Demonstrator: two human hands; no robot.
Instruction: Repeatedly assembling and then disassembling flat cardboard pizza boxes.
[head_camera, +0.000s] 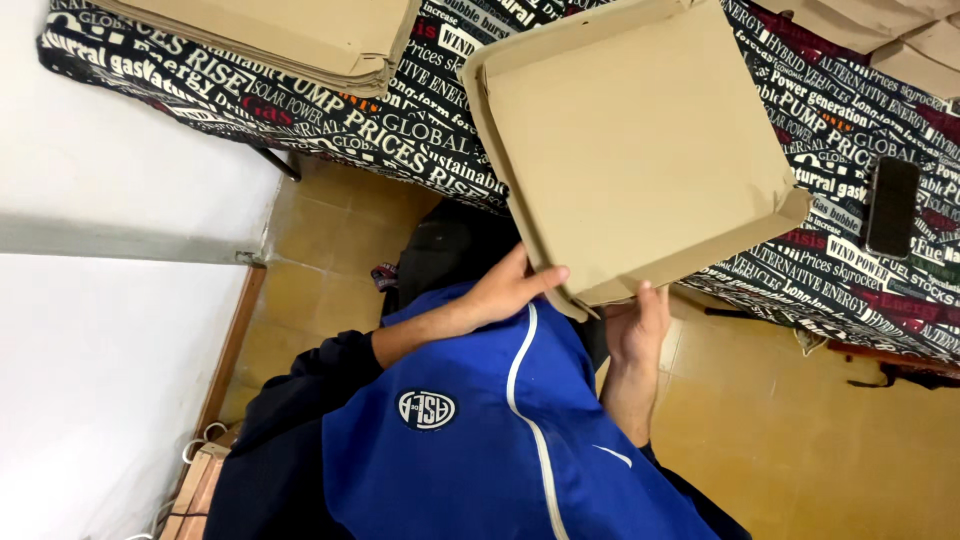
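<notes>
I hold a tan cardboard box (640, 150), a shallow tray with raised side walls, tilted over the near edge of the table. My left hand (505, 290) grips its near left corner, thumb lying along the rim. My right hand (638, 325) holds the near edge from underneath, with the thumb pressed on the folded front wall. The box's open inside faces me and holds nothing. My blue jacket (480, 430) fills the bottom of the view.
The table wears a black cloth (400, 140) printed in white and red. On it lie a stack of flat cardboard sheets (300, 40) at the back left, more cardboard (900, 40) at the back right, and a black phone (892, 205). A white wall (100, 300) stands at left; yellow floor tiles (850, 450) show below.
</notes>
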